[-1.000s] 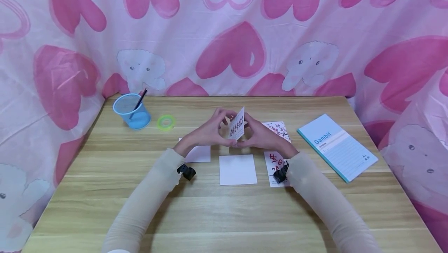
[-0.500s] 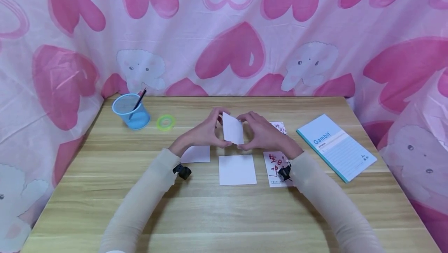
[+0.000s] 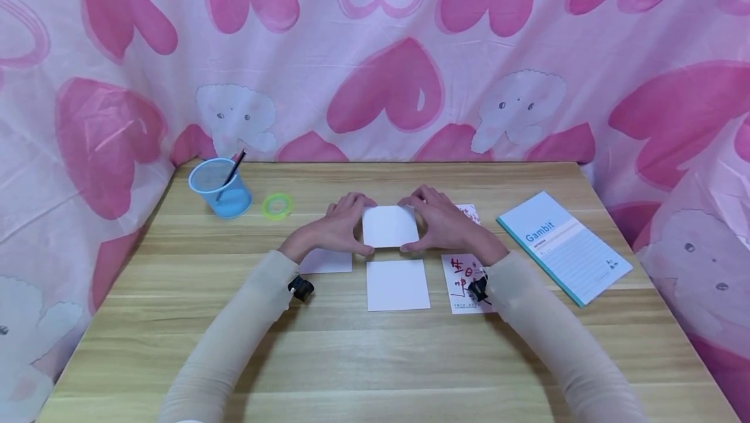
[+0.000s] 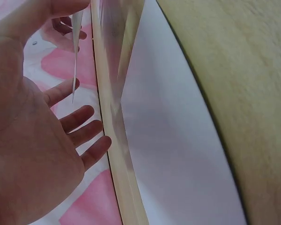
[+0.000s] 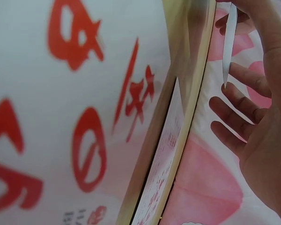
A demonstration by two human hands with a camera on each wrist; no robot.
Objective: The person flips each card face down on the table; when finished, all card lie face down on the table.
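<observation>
Between my left grip [image 3: 338, 226] and right grip [image 3: 443, 224], equally near, was the white card [image 3: 390, 226], its long axis across; both pinched its ends.

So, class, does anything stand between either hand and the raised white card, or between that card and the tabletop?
Nothing visible does: the left hand and right hand hold the raised white card by its edges. No object shows between it and the tabletop, though in the head view it hides the spot beneath.
</observation>
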